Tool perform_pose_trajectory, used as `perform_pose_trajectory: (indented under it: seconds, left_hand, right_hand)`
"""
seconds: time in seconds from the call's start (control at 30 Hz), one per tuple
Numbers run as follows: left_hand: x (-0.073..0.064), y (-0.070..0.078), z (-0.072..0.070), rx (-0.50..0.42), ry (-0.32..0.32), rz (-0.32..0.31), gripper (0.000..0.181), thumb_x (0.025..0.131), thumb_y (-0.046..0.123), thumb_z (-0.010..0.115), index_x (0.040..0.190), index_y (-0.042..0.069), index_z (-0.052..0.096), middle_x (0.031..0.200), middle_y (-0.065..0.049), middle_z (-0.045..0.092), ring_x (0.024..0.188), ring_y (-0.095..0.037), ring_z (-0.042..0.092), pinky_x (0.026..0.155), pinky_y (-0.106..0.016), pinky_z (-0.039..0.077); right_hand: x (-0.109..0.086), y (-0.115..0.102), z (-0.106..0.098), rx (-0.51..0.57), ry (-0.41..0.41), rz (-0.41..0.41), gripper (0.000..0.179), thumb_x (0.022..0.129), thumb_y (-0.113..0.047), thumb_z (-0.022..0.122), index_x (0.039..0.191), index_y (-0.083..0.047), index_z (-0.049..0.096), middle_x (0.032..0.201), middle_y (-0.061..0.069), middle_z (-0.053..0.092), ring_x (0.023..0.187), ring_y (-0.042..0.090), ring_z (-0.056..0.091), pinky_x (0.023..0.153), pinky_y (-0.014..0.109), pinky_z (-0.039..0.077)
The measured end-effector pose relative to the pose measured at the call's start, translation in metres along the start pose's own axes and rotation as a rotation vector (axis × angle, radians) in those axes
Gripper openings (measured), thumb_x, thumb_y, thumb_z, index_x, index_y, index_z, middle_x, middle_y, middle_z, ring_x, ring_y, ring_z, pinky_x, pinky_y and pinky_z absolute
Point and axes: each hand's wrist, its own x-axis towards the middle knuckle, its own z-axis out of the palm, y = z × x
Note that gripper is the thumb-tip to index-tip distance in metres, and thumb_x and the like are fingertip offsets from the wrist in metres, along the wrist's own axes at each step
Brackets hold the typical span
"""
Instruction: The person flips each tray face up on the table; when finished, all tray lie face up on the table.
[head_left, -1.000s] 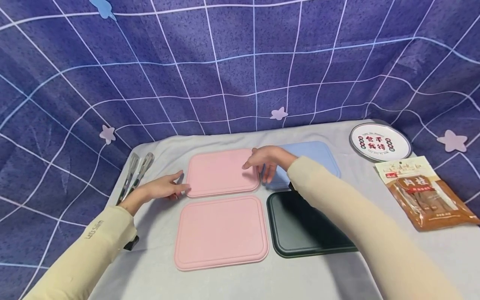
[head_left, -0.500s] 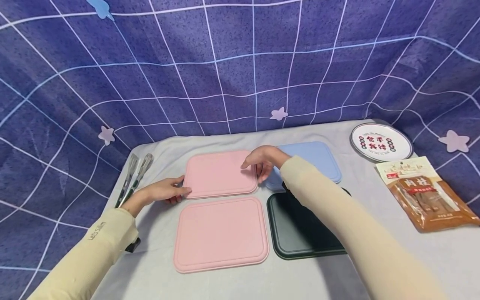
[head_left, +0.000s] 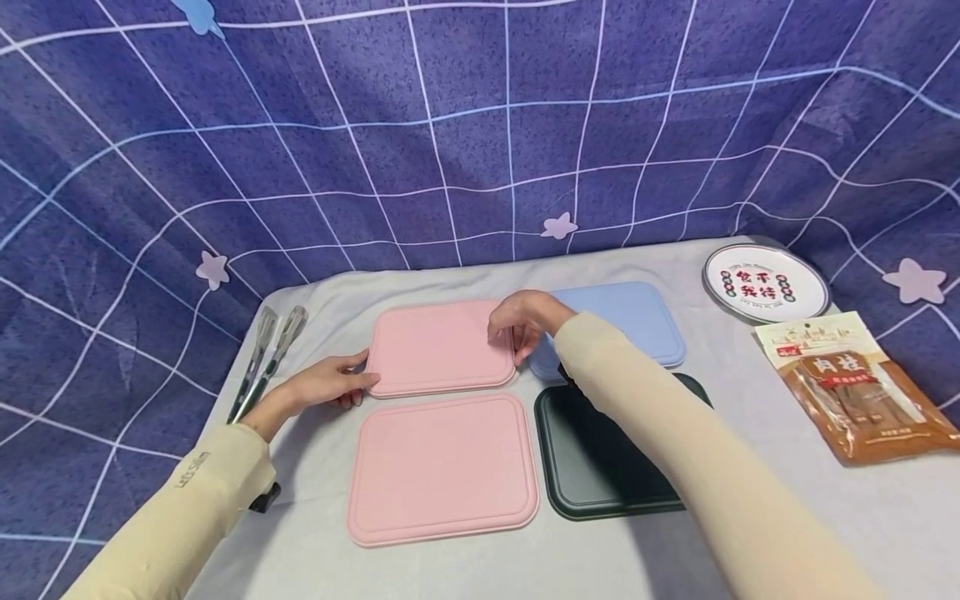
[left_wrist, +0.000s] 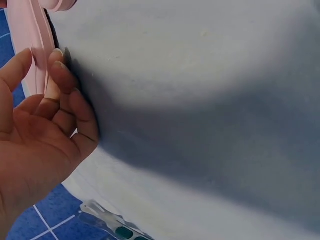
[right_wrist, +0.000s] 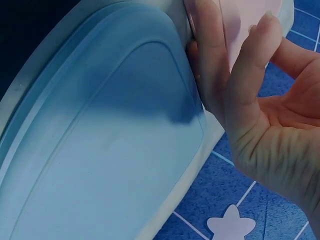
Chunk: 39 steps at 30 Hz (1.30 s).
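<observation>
At the left, metal tongs (head_left: 279, 346) lie on the pale cloth (head_left: 300, 542), running beside and partly behind the left wrist, with a patterned blue curtain (head_left: 465, 125) hanging behind. The left hand (head_left: 324, 383) comes in, in a cream sleeve (head_left: 172, 517), and grips the left edge of the far pink board (head_left: 435, 350), thumb at the top side and fingers curled against the rim. That board sits in the back row, left of the middle; whether its rim is raised off the cloth cannot be told. Just in front of it, with a narrow gap between, lies the near pink board (head_left: 444, 467). The right hand (head_left: 525, 318) holds the far pink board by its right edge, fingers bent down at the side and thumb over the top. Beside that hand lies the blue board (head_left: 630, 321), and in front of it the dark green board (head_left: 600, 458), both partly covered by the right sleeve (head_left: 675, 433). Further right, well apart from the boards, are a white plate (head_left: 767, 283) with red characters and, right in front of it, a brown packet (head_left: 862, 396).
</observation>
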Motion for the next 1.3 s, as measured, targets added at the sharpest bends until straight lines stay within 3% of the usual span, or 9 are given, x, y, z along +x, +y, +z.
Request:
perform_pose_trajectory:
  seconds: [0.17,0.33,0.7,0.87,1.03,1.17,1.3]
  left_hand:
    - [0.001,-0.004,0.0,-0.031,0.014,-0.015,0.088,0.098,0.045,0.062,0.161,0.007,0.014,0.08,-0.006,0.065,0.069,-0.016,0.058,0.063,-0.028,0.05]
    - [0.001,-0.007,0.001,-0.069,0.029,-0.006,0.089,0.098,0.045,0.062,0.161,0.007,0.012,0.08,-0.004,0.067,0.069,-0.015,0.06,0.064,-0.028,0.052]
    - [-0.002,-0.003,0.002,-0.169,0.067,0.029,0.087,0.098,0.037,0.063,0.161,0.006,0.011,0.082,-0.002,0.071,0.068,-0.011,0.062,0.066,-0.028,0.054]
    - [-0.008,0.006,-0.001,-0.215,0.082,0.041,0.085,0.098,0.033,0.063,0.162,0.01,0.012,0.08,0.0,0.068,0.068,-0.01,0.06,0.067,-0.026,0.052]
    - [-0.015,0.018,-0.005,-0.19,0.113,0.031,0.085,0.097,0.034,0.064,0.161,0.009,0.014,0.079,0.002,0.065,0.069,-0.009,0.058,0.068,-0.025,0.052]
    - [-0.019,0.029,-0.008,-0.161,0.13,0.01,0.086,0.096,0.035,0.065,0.161,0.008,0.015,0.078,0.004,0.064,0.068,-0.009,0.056,0.067,-0.026,0.052]
    - [-0.025,0.04,-0.012,-0.154,0.139,-0.003,0.088,0.096,0.037,0.065,0.162,0.011,0.013,0.076,0.005,0.062,0.067,-0.008,0.054,0.066,-0.025,0.05]
  right_hand:
    - [0.0,0.001,0.002,0.007,0.006,0.005,0.028,0.098,-0.017,0.055,0.113,0.007,0.058,0.102,0.024,0.062,0.067,0.022,0.068,0.056,0.022,0.055]
    - [0.002,0.003,0.003,0.041,0.019,-0.003,0.017,0.098,-0.011,0.054,0.105,0.004,0.058,0.095,0.021,0.06,0.067,0.022,0.068,0.058,0.022,0.056]
    - [0.003,0.007,0.002,0.076,0.025,-0.01,0.021,0.098,-0.007,0.056,0.104,0.012,0.062,0.11,0.026,0.06,0.065,0.02,0.068,0.06,0.023,0.058]
    - [0.003,0.009,0.001,0.077,0.029,-0.024,0.018,0.098,-0.007,0.056,0.1,0.009,0.061,0.101,0.023,0.063,0.064,0.019,0.069,0.059,0.022,0.057]
    - [0.003,0.011,0.001,0.083,0.01,-0.042,0.019,0.099,-0.007,0.054,0.097,0.01,0.063,0.089,0.02,0.064,0.063,0.018,0.068,0.058,0.022,0.057]
    - [0.003,0.013,0.001,0.114,0.003,-0.062,0.022,0.1,-0.006,0.052,0.113,0.011,0.056,0.09,0.021,0.063,0.065,0.02,0.068,0.058,0.023,0.057]
    - [0.004,0.015,0.001,0.151,0.007,-0.083,0.052,0.1,-0.006,0.052,0.145,0.001,0.029,0.098,0.021,0.062,0.068,0.022,0.069,0.058,0.025,0.058]
